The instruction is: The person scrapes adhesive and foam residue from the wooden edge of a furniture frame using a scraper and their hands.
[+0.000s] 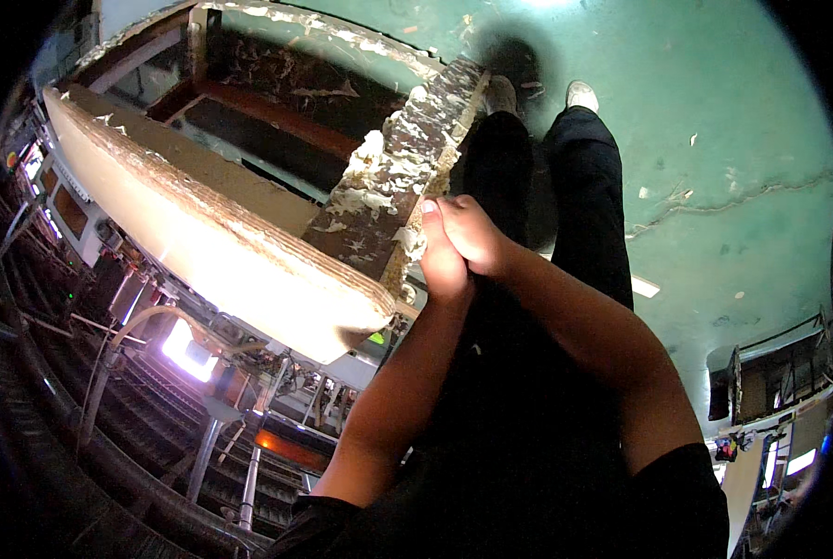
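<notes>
Beneath and to the right of the frame: green floor, cracked, with pale debris scattered over it.

Item, frame: large, open in the middle, crossed by a reddish-brown bar; placed to the left of the wearer's legs. Pale flakes are borne along its upper rim.

Item, cream panel: long, curved, thick-edged; set along the frame's lower-left side. Its broad outer face is shown smooth, its edge rough.

Item, brown board: set along the frame's right-hand side. Condition, by judgement, partway: brown surface is exposed in stretches, while much of the face is left under ragged cream residue. The work is therefore judged unfinished here.

Item, right hand: just beside the frame's right-hand side, near the board's lower part; closed over the left.

Item, left hand: at the same side of the frame, enclosed by the right, thumb upward. Its fingers are mostly hidden; whether they are curled, or whether anything small is gripped, cannot be told. Contact with the board cannot be confirmed.

Item, pale strip: on the floor, right of the frame, beyond the legs.
</notes>
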A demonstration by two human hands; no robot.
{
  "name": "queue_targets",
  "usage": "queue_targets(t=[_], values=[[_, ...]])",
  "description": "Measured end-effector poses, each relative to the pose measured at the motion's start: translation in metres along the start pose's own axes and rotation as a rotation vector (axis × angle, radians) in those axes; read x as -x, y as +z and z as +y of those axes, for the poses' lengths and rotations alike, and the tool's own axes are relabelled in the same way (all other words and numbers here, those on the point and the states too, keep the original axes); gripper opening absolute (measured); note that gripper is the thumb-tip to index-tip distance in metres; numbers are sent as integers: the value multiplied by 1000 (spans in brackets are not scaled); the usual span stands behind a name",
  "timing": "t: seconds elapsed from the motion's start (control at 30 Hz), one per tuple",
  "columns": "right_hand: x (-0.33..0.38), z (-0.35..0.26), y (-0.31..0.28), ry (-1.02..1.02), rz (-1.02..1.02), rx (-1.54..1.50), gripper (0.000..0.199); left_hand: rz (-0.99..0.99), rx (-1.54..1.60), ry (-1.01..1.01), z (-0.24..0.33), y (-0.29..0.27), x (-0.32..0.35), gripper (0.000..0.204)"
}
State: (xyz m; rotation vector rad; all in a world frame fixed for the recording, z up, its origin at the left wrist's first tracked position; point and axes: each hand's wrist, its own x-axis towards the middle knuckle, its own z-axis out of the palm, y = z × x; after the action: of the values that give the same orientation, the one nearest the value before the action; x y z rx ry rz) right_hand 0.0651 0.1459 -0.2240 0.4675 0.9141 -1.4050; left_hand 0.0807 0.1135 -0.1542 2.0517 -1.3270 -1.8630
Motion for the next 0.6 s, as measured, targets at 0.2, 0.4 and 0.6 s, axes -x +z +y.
queue_targets(t=[0.2,0.4,0.6], values=[[4,4,7,22,40,-277,39,100,-104,-12,6,2,3,66],[15,-5,25,-39,180,-389,46,97,-126,-22,9,-1,5,69],[18,-8,27,0,194,-361,40,69,-127,-76,12,-5,6,65]])
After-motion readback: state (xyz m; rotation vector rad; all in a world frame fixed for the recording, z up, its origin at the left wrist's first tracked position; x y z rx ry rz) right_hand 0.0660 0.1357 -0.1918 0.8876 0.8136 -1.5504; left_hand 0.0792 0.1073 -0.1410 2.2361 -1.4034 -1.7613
